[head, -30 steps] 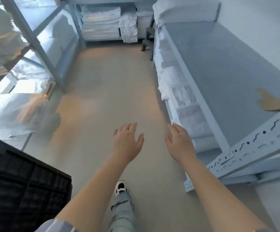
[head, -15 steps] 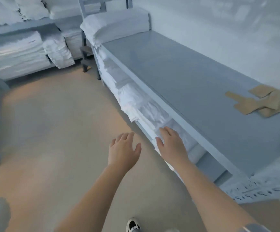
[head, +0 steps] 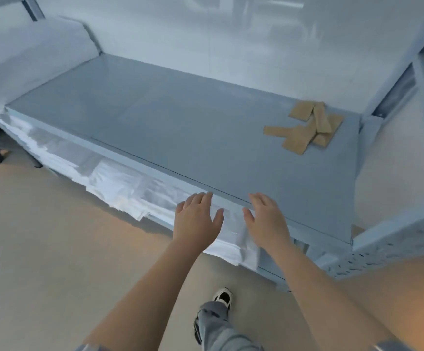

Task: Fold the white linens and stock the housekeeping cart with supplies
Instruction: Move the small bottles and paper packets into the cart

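Stacks of folded white linens [head: 119,181] fill the lower shelf under a long grey shelf top [head: 180,127]. My left hand [head: 197,217] is stretched out, fingers apart and empty, over the near end of those stacks. My right hand [head: 266,219] is open too, beside the left, at the front edge of the grey shelf. A thick pile of white linen [head: 28,57] lies on the shelf top at its far left end. The housekeeping cart is out of view.
Several brown cardboard pieces [head: 307,127] lie on the shelf top at the right. A perforated grey upright [head: 373,252] stands at the shelf's near right corner. A white wall rises behind. Beige floor [head: 41,249] spreads to the left; my leg and shoe [head: 222,297] show below.
My view has swung right from the aisle to face the shelf squarely. Both hands have moved forward to the shelf's front edge, over the lower linens. The dark cart at the left dropped out of view.
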A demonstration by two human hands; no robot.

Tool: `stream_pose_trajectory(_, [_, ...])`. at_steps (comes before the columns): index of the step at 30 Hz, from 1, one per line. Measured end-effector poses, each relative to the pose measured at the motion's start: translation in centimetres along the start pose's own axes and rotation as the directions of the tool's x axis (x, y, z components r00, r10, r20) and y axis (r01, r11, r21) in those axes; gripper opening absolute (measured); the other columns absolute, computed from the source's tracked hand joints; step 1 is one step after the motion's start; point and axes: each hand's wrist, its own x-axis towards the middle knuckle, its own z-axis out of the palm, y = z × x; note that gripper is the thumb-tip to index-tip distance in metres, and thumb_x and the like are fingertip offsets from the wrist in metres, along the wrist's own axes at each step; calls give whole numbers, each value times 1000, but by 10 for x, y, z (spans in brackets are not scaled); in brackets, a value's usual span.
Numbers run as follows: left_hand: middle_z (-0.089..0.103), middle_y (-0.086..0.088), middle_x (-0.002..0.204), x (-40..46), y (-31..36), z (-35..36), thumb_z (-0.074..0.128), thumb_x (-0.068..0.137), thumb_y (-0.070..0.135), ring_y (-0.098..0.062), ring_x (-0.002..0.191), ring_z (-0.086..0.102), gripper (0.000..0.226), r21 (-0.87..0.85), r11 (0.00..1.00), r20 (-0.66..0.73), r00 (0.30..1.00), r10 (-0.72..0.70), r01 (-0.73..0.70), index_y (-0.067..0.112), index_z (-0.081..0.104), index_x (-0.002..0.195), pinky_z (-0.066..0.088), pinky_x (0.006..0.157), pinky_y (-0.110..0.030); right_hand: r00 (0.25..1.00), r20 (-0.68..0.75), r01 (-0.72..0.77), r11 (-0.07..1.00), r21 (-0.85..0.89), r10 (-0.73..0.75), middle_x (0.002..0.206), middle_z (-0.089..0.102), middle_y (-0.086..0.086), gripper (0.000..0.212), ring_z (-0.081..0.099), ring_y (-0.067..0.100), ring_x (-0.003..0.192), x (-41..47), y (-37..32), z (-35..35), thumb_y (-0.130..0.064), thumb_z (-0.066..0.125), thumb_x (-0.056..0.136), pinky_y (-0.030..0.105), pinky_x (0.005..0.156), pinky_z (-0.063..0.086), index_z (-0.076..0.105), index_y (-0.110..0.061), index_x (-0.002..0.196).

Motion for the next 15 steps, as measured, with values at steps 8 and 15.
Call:
stream_pose_trajectory(8, [45,1,144,106,6,-8,39,96,45,-18,136,33,55,-12,987,28,987,158,-158,17,37,143,23,110,-36,990,-87,-108,993,56,113,146,40,12,47,31,26,137,79,-1,-10,-26,44,99,36,112,27,40,-5,141])
stream_pose_trajectory(15, [47,0,142,167,28,-8,40,95,46,-19,134,36,55,-13,949,34,948,316,-315,16,38,142,25,107,-37,956,-193,-214,975,64,223,147,39,12,49,31,26,136,113,16,-30,-28,42,99,37,112,28,40,-6,142])
